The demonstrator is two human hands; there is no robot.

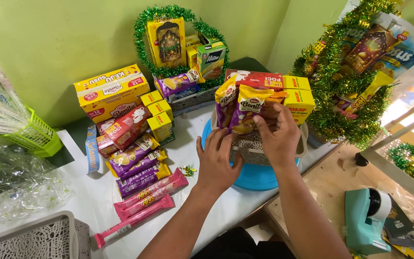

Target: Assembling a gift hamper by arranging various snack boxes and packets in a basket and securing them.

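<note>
A white lattice basket [255, 145] stands on a blue round stand [252, 176] at the table's edge. Purple and yellow snack packets [243, 106] stand upright in its front, with red and yellow boxes [283, 86] behind them. My right hand [278, 133] pinches the lower edge of a purple snack packet at the basket's rim. My left hand [215, 160] rests flat against the basket's front left wall, fingers spread.
On the white table lie purple snack packets [137, 165], long pink packets [142, 204], small yellow boxes [156, 111] and a big yellow box [111, 90]. Tinsel-trimmed gift baskets stand behind [180, 52] and right [348, 72]. A teal tape dispenser [367, 218] sits lower right, a green basket [37, 136] left.
</note>
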